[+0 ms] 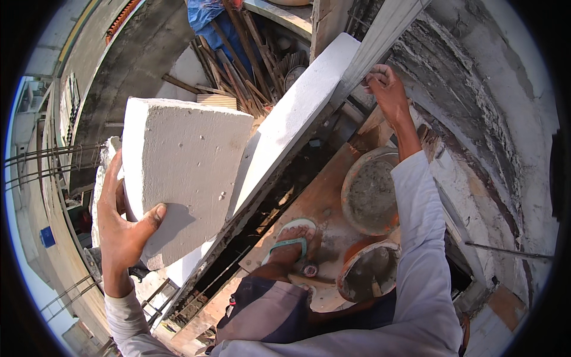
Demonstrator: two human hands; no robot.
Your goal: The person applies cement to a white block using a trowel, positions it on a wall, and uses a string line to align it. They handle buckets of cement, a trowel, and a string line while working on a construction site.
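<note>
White block (pixel 193 172), lightly pitted face, slightly tilted, left of centre

A building site, judging by basins (pixel 345 196) of grey mortar (pixel 373 193) (two, round), a white block (pixel 190 172) and scrap timber (pixel 239 44)

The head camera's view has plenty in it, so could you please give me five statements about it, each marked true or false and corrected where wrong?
1. The left hand grips a white block. True.
2. The right hand grips a second block. False: it holds no block and is raised beside a pale post.
3. The upper tub and the lower tub both contain grey material. True.
4. The visible foot wears no footwear. False: it wears a sandal with a teal strap.
5. A blue sheet shows near the picture's top. True.
</note>
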